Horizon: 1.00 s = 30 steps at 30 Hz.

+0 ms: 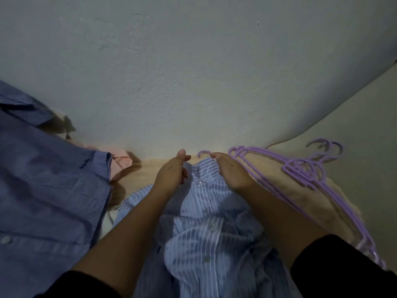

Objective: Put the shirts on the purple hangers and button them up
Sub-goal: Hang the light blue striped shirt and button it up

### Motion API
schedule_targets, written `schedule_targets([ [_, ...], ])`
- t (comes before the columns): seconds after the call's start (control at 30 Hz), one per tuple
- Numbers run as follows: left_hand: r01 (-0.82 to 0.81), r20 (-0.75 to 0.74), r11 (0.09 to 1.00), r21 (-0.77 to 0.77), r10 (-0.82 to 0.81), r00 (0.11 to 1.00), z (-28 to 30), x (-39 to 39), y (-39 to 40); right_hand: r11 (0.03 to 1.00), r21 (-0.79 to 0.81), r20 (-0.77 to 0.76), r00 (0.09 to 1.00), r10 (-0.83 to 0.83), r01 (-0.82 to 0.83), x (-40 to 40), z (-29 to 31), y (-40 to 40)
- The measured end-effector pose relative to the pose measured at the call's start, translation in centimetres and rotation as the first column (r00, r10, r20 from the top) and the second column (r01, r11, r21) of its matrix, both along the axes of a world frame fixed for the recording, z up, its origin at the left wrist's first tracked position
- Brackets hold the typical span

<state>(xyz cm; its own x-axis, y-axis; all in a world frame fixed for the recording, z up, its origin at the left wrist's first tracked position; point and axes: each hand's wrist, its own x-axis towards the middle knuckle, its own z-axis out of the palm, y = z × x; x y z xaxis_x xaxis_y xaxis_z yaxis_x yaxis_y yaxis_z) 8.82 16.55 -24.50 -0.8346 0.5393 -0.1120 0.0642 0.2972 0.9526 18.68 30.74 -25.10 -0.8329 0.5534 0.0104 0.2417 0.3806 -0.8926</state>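
The hanger (203, 152) inside the striped shirt (204, 222) is almost fully hidden; only its purple hook shows above the collar. The light is dim, so the fingers are hard to see. The left hand (173, 173) and the right hand (231, 172) both seem to pinch the collar. The shirt lies on a beige cover (148, 175), its placket closed, between a darker blue shirt (47, 179) and spare hangers (300, 171).

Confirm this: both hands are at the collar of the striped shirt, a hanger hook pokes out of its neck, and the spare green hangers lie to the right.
Wrong on one point: the spare hangers are purple, not green, as the head view shows. The rest stands: the left hand and right hand are at the collar of the striped shirt, a hanger hook pokes out of its neck, and the spares lie to the right.
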Motion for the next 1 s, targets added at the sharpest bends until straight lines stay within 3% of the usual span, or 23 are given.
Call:
schedule_targets([
  [0.1, -0.007, 0.051, 1.000, 0.014, 0.006, 0.999, -0.3, -1.3, 1.3, 0.996, 0.046, 0.093, 0.993, 0.070, -0.074, -1.3, -0.1, 1.1],
  [0.2, 0.003, 0.001, 0.999, -0.049, -0.003, 1.000, -0.9, -2.4, 2.0, 0.994, 0.028, 0.119, 0.988, 0.102, -0.106, -2.4, 0.2, 1.5],
  [0.27, 0.008, -0.029, 0.995, -0.100, -0.011, 1.000, -1.3, -3.1, 2.1, 0.997, -0.052, 0.120, 0.991, 0.055, -0.049, -2.9, 0.2, 1.9],
  [0.47, -0.059, -0.165, 0.981, -0.187, 0.028, 0.986, -2.1, -3.1, 0.9, 0.993, -0.060, 0.119, 0.988, -0.093, 0.101, -1.9, -0.2, 1.4],
  [0.57, -0.043, -0.190, 0.989, -0.145, 0.015, 0.982, -2.4, -1.9, -0.1, 0.990, -0.078, 0.114, 0.987, -0.111, 0.120, 0.2, -1.2, 0.3],
  [0.77, -0.077, -0.008, 0.994, 0.082, 0.078, 0.997, -1.5, 1.6, -2.3, 0.964, -0.226, -0.028, 0.988, -0.151, 0.141, 4.0, -0.1, -2.4],
  [0.83, -0.053, -0.036, 0.996, 0.067, 0.056, 0.998, -0.7, 2.8, -3.3, 0.973, -0.194, -0.046, 0.990, -0.134, 0.123, 5.1, 0.4, -3.2],
  [1.0, 0.081, -0.151, 0.996, -0.035, -0.086, 0.985, 1.7, 5.9, -5.2, 1.000, -0.013, 0.093, 0.996, -0.006, 0.007, 8.2, 2.5, -5.3],
])
